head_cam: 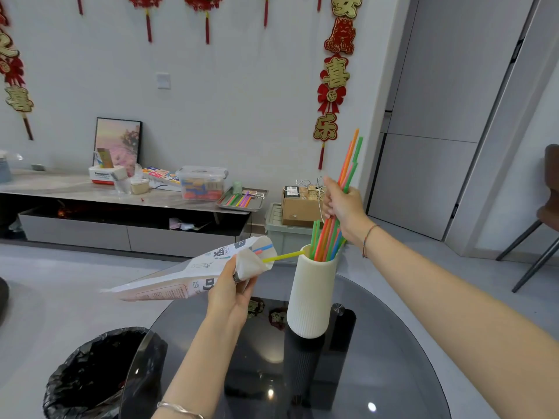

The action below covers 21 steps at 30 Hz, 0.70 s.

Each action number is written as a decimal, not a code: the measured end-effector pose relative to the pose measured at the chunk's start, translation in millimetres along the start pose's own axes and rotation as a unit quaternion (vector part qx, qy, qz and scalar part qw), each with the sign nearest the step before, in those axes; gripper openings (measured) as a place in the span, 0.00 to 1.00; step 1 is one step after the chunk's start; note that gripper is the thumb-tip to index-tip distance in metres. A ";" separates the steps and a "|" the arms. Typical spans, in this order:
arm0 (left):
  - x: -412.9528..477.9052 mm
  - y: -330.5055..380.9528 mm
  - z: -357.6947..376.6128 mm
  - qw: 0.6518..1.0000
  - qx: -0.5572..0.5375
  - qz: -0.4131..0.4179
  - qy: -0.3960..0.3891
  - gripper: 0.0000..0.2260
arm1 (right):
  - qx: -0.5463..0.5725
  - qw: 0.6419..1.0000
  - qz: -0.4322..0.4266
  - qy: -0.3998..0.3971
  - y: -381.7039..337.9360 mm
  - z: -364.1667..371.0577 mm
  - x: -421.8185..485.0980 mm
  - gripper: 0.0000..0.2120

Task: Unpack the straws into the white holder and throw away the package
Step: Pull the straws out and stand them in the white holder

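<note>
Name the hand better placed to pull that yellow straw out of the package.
Right hand: it grips the straw bundle directly above the white holder, near the yellow straw; the left hand holds the package.

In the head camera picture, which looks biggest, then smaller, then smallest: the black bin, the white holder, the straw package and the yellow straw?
1. Black bin, though it is partly cut off and near the camera.
2. Straw package and white holder look about alike, so I will not rank them.
3. Yellow straw, thin and partly hidden in the package.
</note>
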State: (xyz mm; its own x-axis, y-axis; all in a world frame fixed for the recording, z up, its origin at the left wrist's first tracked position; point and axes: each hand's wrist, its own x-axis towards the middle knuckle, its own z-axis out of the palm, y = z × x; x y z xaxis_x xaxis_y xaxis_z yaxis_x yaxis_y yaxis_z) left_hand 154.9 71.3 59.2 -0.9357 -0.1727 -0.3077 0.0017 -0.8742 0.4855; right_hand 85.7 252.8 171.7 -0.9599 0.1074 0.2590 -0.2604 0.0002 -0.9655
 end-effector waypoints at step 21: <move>-2.7 5.9 0.4 1.000 -0.016 0.021 0.003 0.23 | -0.024 0.981 -0.195 0.011 12.3 23.8 -48.3 0.10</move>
State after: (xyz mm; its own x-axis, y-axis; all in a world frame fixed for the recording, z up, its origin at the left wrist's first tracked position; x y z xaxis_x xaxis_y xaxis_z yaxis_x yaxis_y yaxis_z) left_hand 157.3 66.8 63.2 -0.9324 -0.2121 -0.2926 0.0519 -0.8799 0.4723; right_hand 126.4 223.9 147.9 -0.7862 0.1106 0.6080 -0.6012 0.0914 -0.7939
